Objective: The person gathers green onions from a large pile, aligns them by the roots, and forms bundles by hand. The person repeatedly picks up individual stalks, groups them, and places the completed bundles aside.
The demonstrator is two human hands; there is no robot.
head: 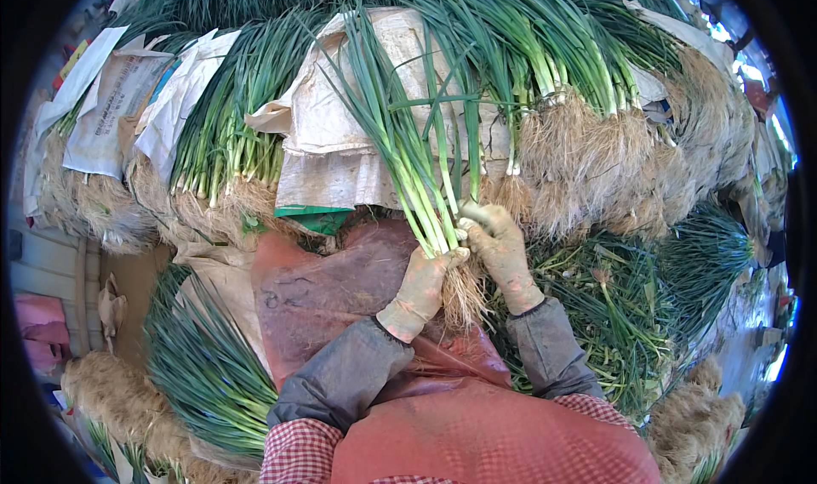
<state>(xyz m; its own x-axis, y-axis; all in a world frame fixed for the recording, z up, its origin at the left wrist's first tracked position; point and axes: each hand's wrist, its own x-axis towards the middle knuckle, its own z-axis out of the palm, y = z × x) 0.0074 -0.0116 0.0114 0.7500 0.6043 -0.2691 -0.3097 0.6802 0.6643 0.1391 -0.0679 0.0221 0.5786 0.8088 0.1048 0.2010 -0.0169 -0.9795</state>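
Observation:
My left hand, in a soiled, light-coloured glove, is closed round the lower stems of a bunch of green onions. Their pale roots hang below it, and the green leaves point away from me over a woven sack. Close on the right, my right hand, gloved too, has its bent fingers at the edge of the bunch, by a separate stem. Whether its fingers grip that stem cannot be made out. Loose green onions with long roots lie on the pile beyond.
More green onions lie at the left of the pile, beside woven sacks. A sheaf rests at my left. Leaf trimmings and another sheaf lie at my right. A red apron covers my lap.

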